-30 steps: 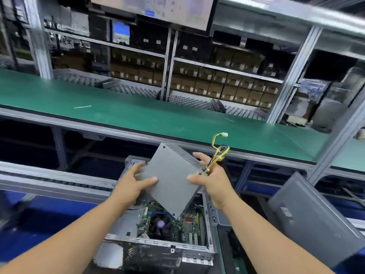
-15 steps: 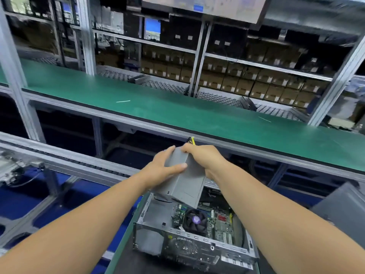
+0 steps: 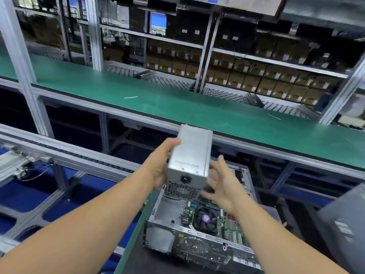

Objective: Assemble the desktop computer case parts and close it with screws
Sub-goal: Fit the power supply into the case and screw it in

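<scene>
Evidently mid-fit: the power supply unit (image 3: 189,163) was held in the air above the open computer case (image 3: 199,232), socket-and-grille face toward the wearer — likely so that face ends up at the chassis rear. Left hand (image 3: 160,167) gripped its left side, fingers curled along the top edge, carrying the weight. Right hand (image 3: 221,182) sat at the lower right corner with fingers spread and straight, steadying more than gripping. The case lay on its side, motherboard fan (image 3: 205,218) exposed. A grey side panel (image 3: 345,224) waited to the right — closing and screws seemingly not yet begun.
</scene>
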